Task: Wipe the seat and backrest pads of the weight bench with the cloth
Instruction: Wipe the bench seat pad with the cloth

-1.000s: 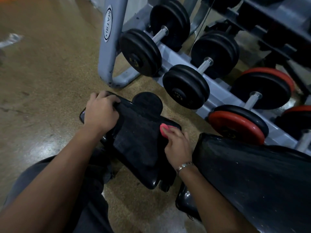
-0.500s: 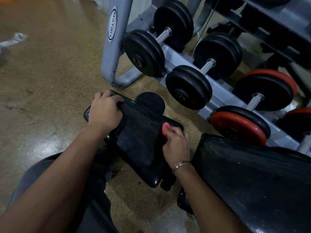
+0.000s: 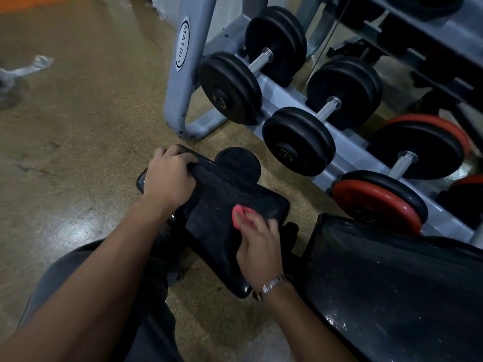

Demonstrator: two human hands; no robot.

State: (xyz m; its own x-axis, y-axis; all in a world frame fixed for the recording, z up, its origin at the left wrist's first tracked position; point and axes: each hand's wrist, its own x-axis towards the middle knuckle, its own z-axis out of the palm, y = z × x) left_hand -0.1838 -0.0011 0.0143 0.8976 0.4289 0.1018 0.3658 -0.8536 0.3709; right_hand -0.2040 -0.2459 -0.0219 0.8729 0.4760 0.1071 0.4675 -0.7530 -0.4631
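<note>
The left hand (image 3: 170,178) grips the far corner of the black cloth (image 3: 222,194), with its fingers curled tight. The cloth lies flat on top of the seat pad (image 3: 227,270). The right hand (image 3: 258,246) holds a small pink thing (image 3: 238,215) against the cloth, and it looks blurry. The big backrest pad (image 3: 392,283) is just beside the seat. Dumbbells (image 3: 298,139) sit on a grey rack (image 3: 183,74) behind.

two pads (image 3: 222,259), one cloth (image 3: 222,189), maybe four dumbbells (image 3: 298,141).
</note>
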